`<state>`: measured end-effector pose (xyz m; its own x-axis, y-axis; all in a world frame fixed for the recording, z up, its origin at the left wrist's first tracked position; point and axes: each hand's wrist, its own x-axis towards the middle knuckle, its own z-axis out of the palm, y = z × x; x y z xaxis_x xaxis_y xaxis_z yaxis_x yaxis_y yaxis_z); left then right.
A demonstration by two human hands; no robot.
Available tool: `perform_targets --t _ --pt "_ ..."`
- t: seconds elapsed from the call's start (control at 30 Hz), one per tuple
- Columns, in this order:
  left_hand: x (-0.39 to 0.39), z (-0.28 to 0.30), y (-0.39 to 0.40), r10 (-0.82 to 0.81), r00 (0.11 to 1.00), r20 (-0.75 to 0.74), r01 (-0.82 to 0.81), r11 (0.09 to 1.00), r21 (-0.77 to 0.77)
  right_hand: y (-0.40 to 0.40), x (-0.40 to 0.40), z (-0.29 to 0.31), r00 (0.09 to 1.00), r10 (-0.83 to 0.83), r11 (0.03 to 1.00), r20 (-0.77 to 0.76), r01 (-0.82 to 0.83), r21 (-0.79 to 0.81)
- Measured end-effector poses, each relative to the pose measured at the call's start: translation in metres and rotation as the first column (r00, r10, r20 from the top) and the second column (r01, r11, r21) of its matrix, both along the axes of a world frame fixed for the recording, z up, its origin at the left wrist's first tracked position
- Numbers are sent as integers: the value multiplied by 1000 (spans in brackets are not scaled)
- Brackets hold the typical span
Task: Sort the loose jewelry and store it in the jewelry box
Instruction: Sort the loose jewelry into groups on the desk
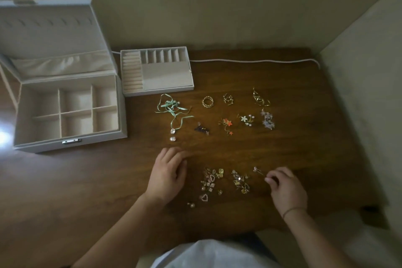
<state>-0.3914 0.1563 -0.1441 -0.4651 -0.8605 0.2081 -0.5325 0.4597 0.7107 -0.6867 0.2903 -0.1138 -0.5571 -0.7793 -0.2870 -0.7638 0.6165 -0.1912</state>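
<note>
Right grip (282, 185) pinching a thin pink-tipped pin (258, 171); left grip (168, 174) spread flat on grained wooden table (304, 148).

wood table (304, 137), white cord (250, 61), beige wall (217, 6)

No text, label, brand, number or sign can be read anywhere in this view. The pale grey jewelry box (65, 102) with its metal clasp shows no legible marking. The removable grey tray (157, 71) beside it shows none either.
</note>
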Motion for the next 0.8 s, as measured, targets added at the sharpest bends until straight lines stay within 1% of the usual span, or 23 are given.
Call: perform_targets --t 0.1,0.2,0.27,0.33,0.43,0.5,0.57,0.67,0.8 --pt "5 -5 -1 -62 997 37 62 998 -11 0 7 1 995 52 998 -85 -48 52" --pt "14 -9 7 -13 999 47 14 1000 -5 -1 9 0 976 149 984 -157 -132 117" --pt "19 -9 15 -7 998 57 7 1000 -5 -1 7 -1 971 177 979 -162 -158 127" --pt "21 -9 24 -50 996 79 51 999 -11 1 7 -2 977 170 983 -130 -160 86" --pt "16 -8 37 -123 989 85 125 992 -26 1 6 -3 996 85 996 -41 -85 1" --pt "7 -5 43 -170 983 70 173 984 -46 2 6 -5 997 75 997 -23 -76 -12" --pt "-2 -3 47 -234 969 74 240 968 -76 3 7 -7 998 63 994 -14 -64 -87" --pt "-12 -6 51 -308 945 113 319 944 -90 3 13 -9 997 59 989 -54 -65 -131" --pt "-11 -12 49 -304 939 163 319 944 -79 0 22 -11 990 68 994 -122 -78 -77"
